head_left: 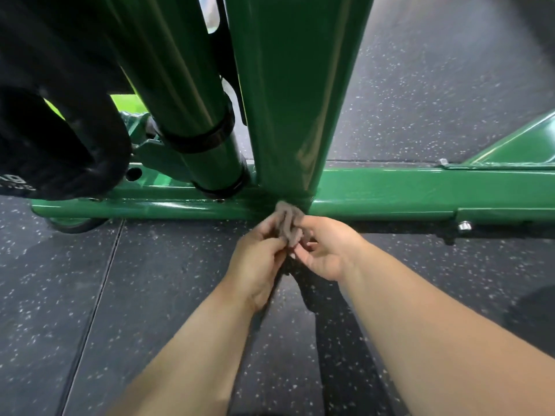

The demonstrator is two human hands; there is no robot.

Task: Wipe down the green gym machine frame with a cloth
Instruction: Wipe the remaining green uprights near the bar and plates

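Both hands meet low down at the foot of the green frame (300,94), where the wide upright post joins the base rail (390,190) that runs left to right along the floor (90,295). Between them is the cloth (289,223), a small grey-brown wad bunched into folds, its far end touching the joint of post and rail and its near end gathered in the fingers. The left hand (258,259) pinches the cloth from the left with curled fingers and thumb; the right hand (327,250) holds it from the right, fingers bent in around the near folds. The step in hand looks like work on the base joint, or a regathering of the cloth there before a stroke; which of the two cannot be told. Left of the post stand a round green tube with black collars (201,139) and a dark padded part (60,130), and the rail ends at far left over a small wheel (75,225). On the right the rail carries a bolt (464,226) and a slanted green brace (516,142). The next move probably calls for a flatter fold in the cloth, so that more of it bears on the paint, then firm strokes along the rail to either side, with care at the weld and the bolt, where a loose fold could snag.
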